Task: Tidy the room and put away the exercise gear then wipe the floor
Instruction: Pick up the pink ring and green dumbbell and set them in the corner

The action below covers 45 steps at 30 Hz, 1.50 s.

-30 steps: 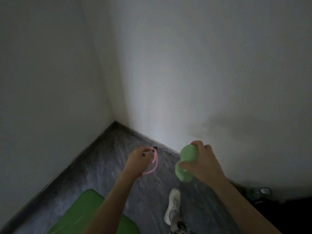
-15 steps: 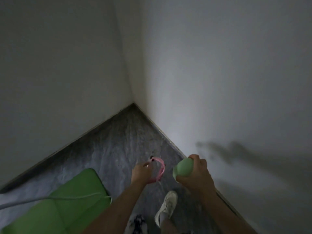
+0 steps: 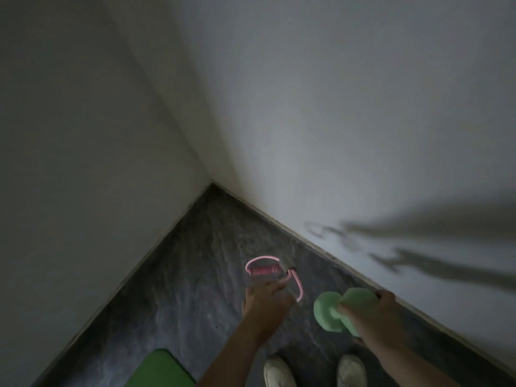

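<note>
A pink pull-rope band (image 3: 262, 270) with a padded handle and two loops is low over the grey floor near the room's corner. My left hand (image 3: 265, 303) reaches toward it with fingers stretched out, the fingertips at the band's tube; the view is blurred, and I see no curled grip. My right hand (image 3: 374, 322) grips a light green dumbbell (image 3: 329, 311) by its middle, close to the right wall, with one round head sticking out to the left.
Two white walls meet at a corner (image 3: 212, 184) ahead, with a skirting line along the floor. A green mat (image 3: 159, 370) lies at the bottom left. My two white shoes (image 3: 279, 372) stand at the bottom edge. Arm shadows fall on the right wall.
I have come closer to the corner. My left hand's fingers have gone from curled round the pink band to stretched out, and the band has spread out beyond them. The dumbbell has turned sideways.
</note>
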### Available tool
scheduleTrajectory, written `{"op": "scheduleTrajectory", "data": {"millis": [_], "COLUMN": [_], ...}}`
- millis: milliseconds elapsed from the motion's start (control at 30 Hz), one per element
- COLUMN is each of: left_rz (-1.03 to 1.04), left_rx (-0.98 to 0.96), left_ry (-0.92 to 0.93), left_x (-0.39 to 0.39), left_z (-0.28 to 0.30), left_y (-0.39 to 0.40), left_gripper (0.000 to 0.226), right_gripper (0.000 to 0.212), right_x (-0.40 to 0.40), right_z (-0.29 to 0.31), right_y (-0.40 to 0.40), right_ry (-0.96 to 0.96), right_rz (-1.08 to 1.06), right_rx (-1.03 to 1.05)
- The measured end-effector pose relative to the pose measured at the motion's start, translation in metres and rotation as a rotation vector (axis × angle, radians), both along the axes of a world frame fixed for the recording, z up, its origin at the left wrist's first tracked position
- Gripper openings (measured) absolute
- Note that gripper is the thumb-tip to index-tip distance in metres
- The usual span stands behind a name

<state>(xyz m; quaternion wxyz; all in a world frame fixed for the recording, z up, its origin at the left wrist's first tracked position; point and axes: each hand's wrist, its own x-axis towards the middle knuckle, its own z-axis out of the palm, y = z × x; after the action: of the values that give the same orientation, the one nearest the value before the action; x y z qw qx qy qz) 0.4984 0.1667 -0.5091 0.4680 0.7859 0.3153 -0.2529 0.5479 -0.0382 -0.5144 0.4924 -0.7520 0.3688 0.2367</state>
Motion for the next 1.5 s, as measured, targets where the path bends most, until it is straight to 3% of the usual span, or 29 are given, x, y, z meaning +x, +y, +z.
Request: {"op": "scheduleTrajectory", "data": {"millis": [133, 300, 467, 667, 733, 800, 1000, 1100, 1200, 1400, 1500], "left_rz": [-0.076, -0.105, -0.151, -0.280, -0.363, -0.416, -0.330, -0.297, -0.324, -0.429, -0.473], "left_rx": [0.146, 0.267, 0.200, 0.162, 0.137, 0.141, 0.172, 0.174, 0.214, 0.226, 0.252], "left_ry": [-0.003, 0.066, 0.013, -0.048, -0.015, 0.028, 0.060, 0.089, 0.116, 0.225, 0.252], "left_x": [0.026, 0.035, 0.056, 0.079, 0.081, 0.080, 0.059, 0.051, 0.048, 0.047, 0.047], "left_z": [-0.071, -0.156, -0.233, -0.310, -0.323, -0.338, -0.364, -0.365, -0.365, -0.356, -0.354], "left_y": [0.016, 0.008, -0.013, -0.049, -0.061, -0.067, -0.048, -0.034, -0.023, 0.000, 0.012], "left_gripper": [0.049, 0.041, 0.053, 0.069, 0.077, 0.067, 0.051, 0.057, 0.045, 0.046, 0.036], "right_gripper": [0.074, 0.074, 0.075, 0.094, 0.087, 0.085, 0.078, 0.080, 0.083, 0.082, 0.085], "right_x": [0.000, 0.005, 0.015, 0.042, 0.051, 0.059, 0.074, 0.074, 0.076, 0.076, 0.078], "right_z": [-0.095, -0.174, -0.246, -0.307, -0.323, -0.336, -0.359, -0.364, -0.370, -0.379, -0.381], "right_y": [-0.009, -0.022, -0.036, -0.039, -0.039, -0.044, -0.055, -0.055, -0.055, -0.054, -0.053], "right_ry": [0.136, 0.213, 0.203, 0.132, 0.119, 0.115, 0.157, 0.144, 0.164, 0.187, 0.178], "right_rz": [-0.220, -0.378, -0.231, -0.073, -0.006, 0.029, 0.211, 0.284, 0.320, 0.358, 0.380], "right_rx": [0.019, 0.020, -0.063, -0.202, -0.261, -0.294, -0.411, -0.472, -0.473, -0.513, -0.542]}}
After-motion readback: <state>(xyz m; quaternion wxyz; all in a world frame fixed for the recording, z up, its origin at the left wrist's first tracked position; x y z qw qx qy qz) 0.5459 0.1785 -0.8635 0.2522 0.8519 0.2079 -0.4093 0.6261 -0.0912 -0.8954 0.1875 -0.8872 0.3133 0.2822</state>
